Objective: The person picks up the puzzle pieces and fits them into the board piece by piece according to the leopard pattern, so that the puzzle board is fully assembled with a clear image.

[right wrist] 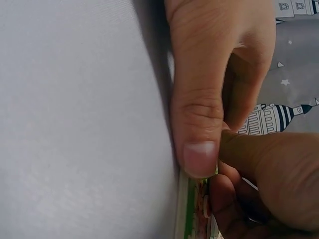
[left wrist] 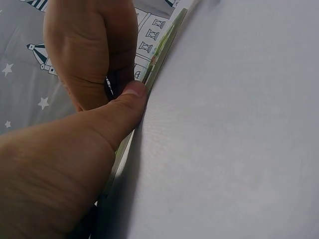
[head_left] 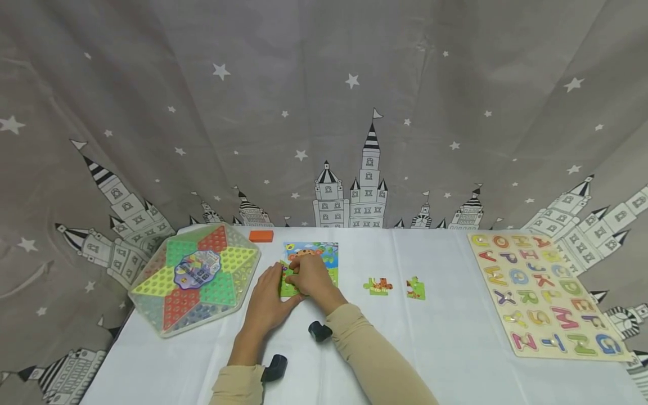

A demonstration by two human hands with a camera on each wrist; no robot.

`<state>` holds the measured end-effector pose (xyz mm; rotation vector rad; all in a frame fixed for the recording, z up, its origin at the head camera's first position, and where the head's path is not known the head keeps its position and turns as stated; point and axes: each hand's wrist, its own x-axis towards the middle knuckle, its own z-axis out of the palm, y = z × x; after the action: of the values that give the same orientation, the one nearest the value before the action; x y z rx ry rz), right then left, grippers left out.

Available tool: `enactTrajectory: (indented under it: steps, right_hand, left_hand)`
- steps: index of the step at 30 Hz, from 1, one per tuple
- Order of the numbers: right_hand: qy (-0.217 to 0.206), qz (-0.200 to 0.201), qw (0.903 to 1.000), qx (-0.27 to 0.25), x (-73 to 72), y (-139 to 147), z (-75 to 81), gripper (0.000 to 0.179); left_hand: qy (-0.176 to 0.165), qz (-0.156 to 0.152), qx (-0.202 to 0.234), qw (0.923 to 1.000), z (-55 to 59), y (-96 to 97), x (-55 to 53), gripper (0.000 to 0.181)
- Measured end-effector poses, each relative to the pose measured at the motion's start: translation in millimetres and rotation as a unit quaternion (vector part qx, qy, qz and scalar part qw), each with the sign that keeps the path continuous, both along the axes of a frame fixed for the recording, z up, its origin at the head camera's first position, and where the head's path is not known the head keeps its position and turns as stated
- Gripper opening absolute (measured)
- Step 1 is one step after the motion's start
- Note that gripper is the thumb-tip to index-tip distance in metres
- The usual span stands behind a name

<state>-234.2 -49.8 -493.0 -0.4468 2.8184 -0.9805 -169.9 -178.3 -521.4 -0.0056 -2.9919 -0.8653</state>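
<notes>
A jigsaw puzzle board (head_left: 331, 253) with a cartoon animal's head, blue sky and green ground lies on the table. My left hand (head_left: 265, 301) rests along its left side, and the thumb presses at the near edge. Over the board's lower left part, my right hand (head_left: 312, 278) has its fingers bent and pinches a puzzle piece, which the fingers mostly hide. In the right wrist view the left thumb (right wrist: 199, 134) covers part of the board's edge, close beside the right fingers (right wrist: 224, 196). To the right lie two loose puzzle pieces (head_left: 378, 286), green with orange.
A hexagonal Chinese checkers board (head_left: 228, 287) lies on the left. An orange block (head_left: 261, 236) sits behind the puzzle. On the right is a wooden alphabet board (head_left: 549, 298). A grey curtain (head_left: 304, 101) with castles and stars hangs behind the white table (head_left: 445, 349).
</notes>
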Motion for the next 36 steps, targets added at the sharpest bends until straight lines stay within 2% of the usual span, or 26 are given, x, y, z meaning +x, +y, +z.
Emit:
enactTrajectory:
  steps: [7, 13, 16, 19, 22, 27, 32, 36]
  right_hand:
    - [0.026, 0.000, 0.9992, 0.031, 3.1, 0.2, 2.0, 0.027]
    - [0.053, 0.016, 0.9975, 0.044, 4.6, 2.2, 4.5, 0.022]
    - [0.037, 0.034, 0.9984, 0.028, 4.4, 7.4, 4.3, 0.023]
    - [0.005, 0.051, 0.9985, -0.019, 4.4, 19.8, 4.5, 0.027]
    - [-0.018, 0.047, 0.9962, -0.070, 5.2, 42.4, 2.7, 0.030]
    - [-0.014, -0.004, 0.9939, -0.110, 9.6, 98.5, -2.5, 0.028]
    - [-0.001, -0.065, 0.9947, -0.080, 16.8, 157.1, -2.8, 0.028]
    - [0.003, -0.070, 0.9970, -0.034, 20.5, 192.3, 1.0, 0.040]
  left_hand:
    - [-0.005, 0.002, 0.000, 1.0000, 1.5, 1.6, -1.1, 0.099]
    - [0.008, -0.001, -0.004, 1.0000, -0.1, 2.7, -1.5, 0.099]
    - [0.009, -0.003, -0.006, 0.9999, -1.1, 3.0, -1.6, 0.099]
    - [0.005, -0.002, -0.004, 1.0000, -2.2, 3.2, -2.0, 0.100]
    - [-0.002, -0.002, -0.002, 1.0000, -3.6, 3.6, -2.6, 0.101]
    - [-0.005, -0.001, 0.005, 1.0000, -5.7, 5.5, -3.2, 0.102]
    - [-0.011, 0.003, 0.009, 0.9999, -5.0, 5.6, -2.9, 0.103]
    - [-0.015, 0.006, 0.007, 0.9999, -2.4, 2.2, -1.7, 0.102]
